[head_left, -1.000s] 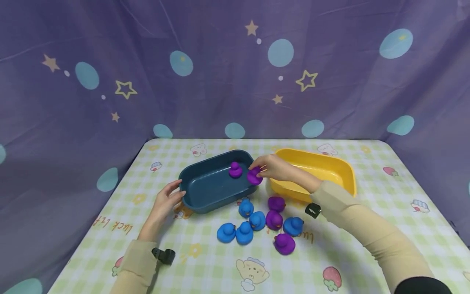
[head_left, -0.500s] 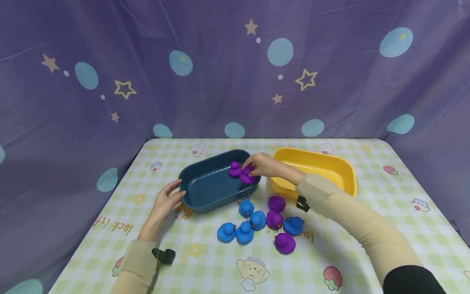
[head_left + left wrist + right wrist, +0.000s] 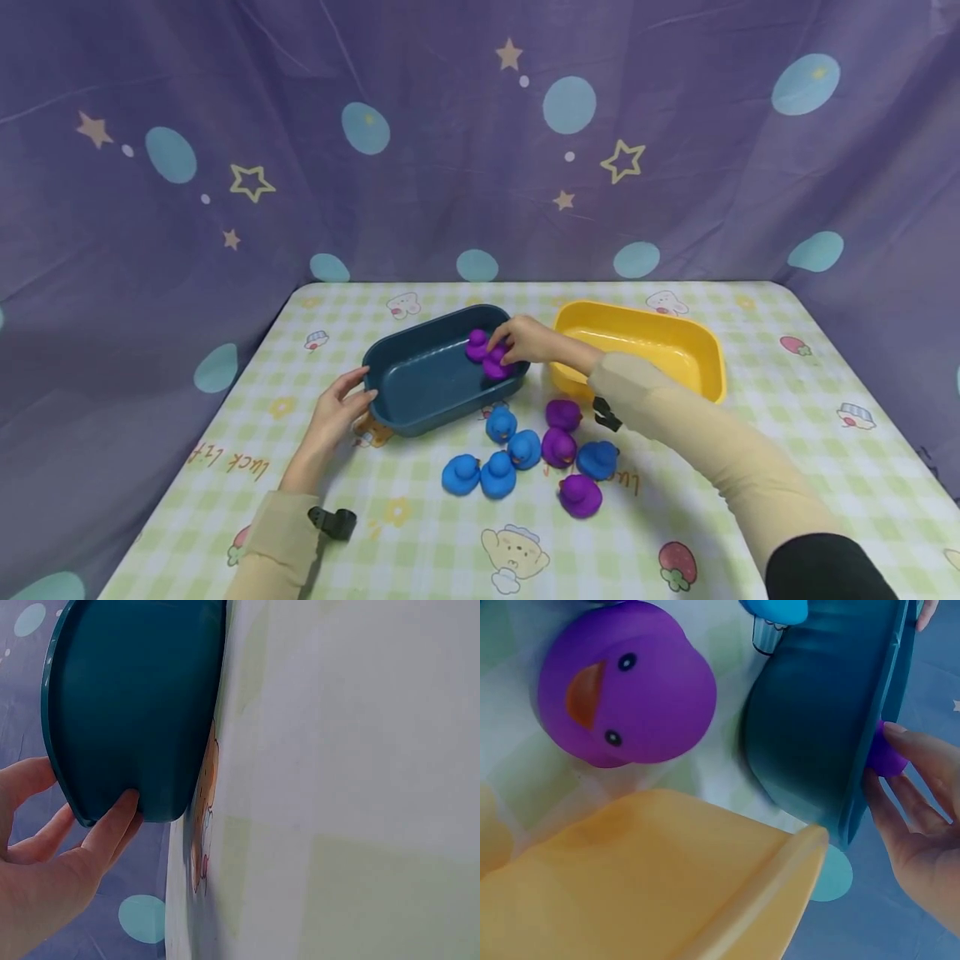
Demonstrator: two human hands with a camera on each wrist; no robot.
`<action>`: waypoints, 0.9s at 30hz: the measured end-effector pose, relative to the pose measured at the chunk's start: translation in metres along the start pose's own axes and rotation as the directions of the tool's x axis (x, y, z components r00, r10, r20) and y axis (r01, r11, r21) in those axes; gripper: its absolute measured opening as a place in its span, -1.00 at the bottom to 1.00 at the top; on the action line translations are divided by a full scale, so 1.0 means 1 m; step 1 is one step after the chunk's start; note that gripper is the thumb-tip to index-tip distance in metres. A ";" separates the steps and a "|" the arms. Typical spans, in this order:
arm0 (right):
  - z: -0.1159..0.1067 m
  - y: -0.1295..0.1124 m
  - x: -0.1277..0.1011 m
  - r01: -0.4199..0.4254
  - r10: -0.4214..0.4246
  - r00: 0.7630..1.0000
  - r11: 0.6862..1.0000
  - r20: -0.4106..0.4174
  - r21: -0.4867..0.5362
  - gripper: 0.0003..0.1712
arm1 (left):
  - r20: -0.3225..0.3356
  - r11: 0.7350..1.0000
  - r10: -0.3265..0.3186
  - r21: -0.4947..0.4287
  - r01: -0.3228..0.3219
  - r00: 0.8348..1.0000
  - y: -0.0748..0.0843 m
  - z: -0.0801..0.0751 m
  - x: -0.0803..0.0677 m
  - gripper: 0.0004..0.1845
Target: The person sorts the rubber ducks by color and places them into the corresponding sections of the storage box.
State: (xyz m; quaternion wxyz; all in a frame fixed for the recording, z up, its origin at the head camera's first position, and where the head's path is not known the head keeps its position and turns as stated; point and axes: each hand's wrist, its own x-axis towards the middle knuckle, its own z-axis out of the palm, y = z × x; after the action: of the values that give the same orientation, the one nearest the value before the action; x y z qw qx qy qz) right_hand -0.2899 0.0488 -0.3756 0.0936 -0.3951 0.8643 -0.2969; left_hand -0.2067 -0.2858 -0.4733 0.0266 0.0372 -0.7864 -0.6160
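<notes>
Purple duck [image 3: 497, 365], head view: held in the fingertips of the right hand [image 3: 527, 342] just inside the right end of the blue tub [image 3: 420, 387], touching or almost touching 1 purple duck already in the tub [image 3: 476, 344]. Whether the held duck rests on the tub floor cannot be told. The left hand [image 3: 336, 414] lies with straight fingers against the tub's left end, gripping nothing. On the checked tablecloth [image 3: 420, 550] in front of the tubs lie 3 loose purple ducks [image 3: 579, 495] and 5 blue ducks [image 3: 480, 475]. The yellow tub [image 3: 675, 346], to the right, shows no duck inside. Judged from this, the sorting looks early: 1 purple duck is placed, a 2nd is being set in, and 8 ducks remain on the table.

Left wrist view: the left hand [image 3: 52, 862] is relaxed, 1 fingertip touching the outer wall of the blue tub [image 3: 135, 712] near its rim.

Right wrist view: the fingers [image 3: 922, 802] of the right hand pinch the purple duck [image 3: 885, 754] at the inner side of the blue tub's [image 3: 817, 727] rim; only a small part of the duck shows. A loose purple duck [image 3: 626, 694] lies on the table beside the yellow tub [image 3: 652, 877].
</notes>
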 end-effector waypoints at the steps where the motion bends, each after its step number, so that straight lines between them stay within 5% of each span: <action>1: 0.000 0.001 0.001 -0.005 0.005 1.000 1.000 0.000 0.003 -0.72 | 0.001 1.000 0.000 0.002 0.000 1.000 0.000 0.000 0.000 -0.25; 27: 0.011 0.010 0.016 -0.050 0.053 0.997 0.998 0.058 -0.050 -0.72 | -0.004 1.000 -0.010 0.017 0.010 1.000 -0.001 -0.001 0.000 -0.29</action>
State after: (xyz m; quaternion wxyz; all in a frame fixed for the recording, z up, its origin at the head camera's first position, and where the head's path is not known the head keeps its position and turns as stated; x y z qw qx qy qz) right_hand -0.3025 0.0378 -0.3891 0.1172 -0.3836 0.8779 -0.2615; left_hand -0.2068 -0.2869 -0.4741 0.0247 0.0423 -0.7913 -0.6095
